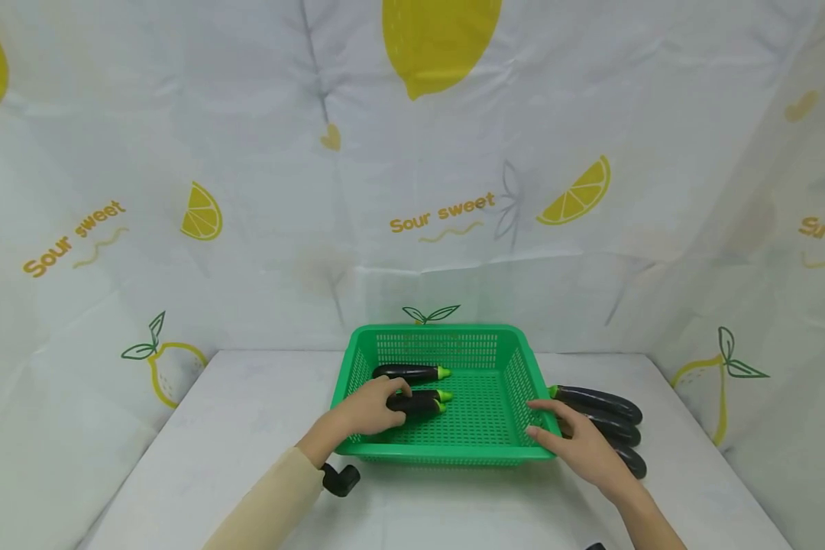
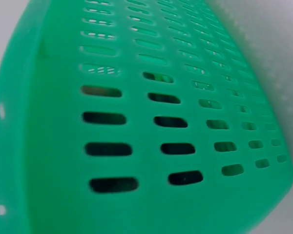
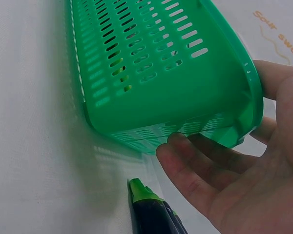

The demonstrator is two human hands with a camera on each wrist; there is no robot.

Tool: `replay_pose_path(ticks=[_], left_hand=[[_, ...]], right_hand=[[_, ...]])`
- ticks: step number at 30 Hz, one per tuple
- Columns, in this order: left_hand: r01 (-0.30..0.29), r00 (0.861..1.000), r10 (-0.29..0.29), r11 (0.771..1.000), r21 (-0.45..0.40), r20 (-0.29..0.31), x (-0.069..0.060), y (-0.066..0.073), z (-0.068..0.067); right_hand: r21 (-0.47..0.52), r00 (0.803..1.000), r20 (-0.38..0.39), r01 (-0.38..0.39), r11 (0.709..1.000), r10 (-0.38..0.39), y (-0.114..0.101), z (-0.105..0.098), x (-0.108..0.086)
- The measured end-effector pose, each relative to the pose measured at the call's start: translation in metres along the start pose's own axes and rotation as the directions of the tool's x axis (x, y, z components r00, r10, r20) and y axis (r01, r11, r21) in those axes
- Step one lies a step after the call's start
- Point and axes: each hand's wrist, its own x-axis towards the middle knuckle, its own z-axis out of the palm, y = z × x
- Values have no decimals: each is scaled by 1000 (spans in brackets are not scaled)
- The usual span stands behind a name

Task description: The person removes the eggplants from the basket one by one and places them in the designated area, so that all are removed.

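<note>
A green plastic basket (image 1: pixel 447 452) stands on the white table, with three dark eggplants lying along its left side. My left hand (image 1: pixel 370 409) reaches over the left rim; its fingers and thumb curl round the left end of the front eggplant (image 1: pixel 422 406). Close behind that one is a second eggplant, partly covered, and farther back lies the third eggplant (image 1: pixel 406 373). My right hand (image 1: pixel 580 447) grips the basket's right rim, thumb and fingers on either side of the wall. The left wrist view shows only the basket's slotted wall (image 2: pixel 136 209), which hides that hand.
Three more eggplants (image 1: pixel 601 402) lie on the table right of the basket, beside my right hand; one green stem (image 3: pixel 141 190) shows below the fingers in the right wrist view. A white lemon-print cloth (image 1: pixel 282 267) hangs behind the table.
</note>
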Motion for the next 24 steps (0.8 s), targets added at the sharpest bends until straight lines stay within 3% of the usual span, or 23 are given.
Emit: replay_pose_path(ticks=[9,19,24], left_hand=[[-87,992,74,988,-128,-103,-5,-2,-10],[-65,971,-10,950,-307,-238,-19,-4,-20],[-106,951,-11,927,-360,-309,-30,-7,-28]], right_hand=[[5,1000,0,2,1000,-2,0,0,0],[4,1000,-3,-7,1000,7,-1,1,0],[0,1000,-3,-11,1000,11,-1,1,0]])
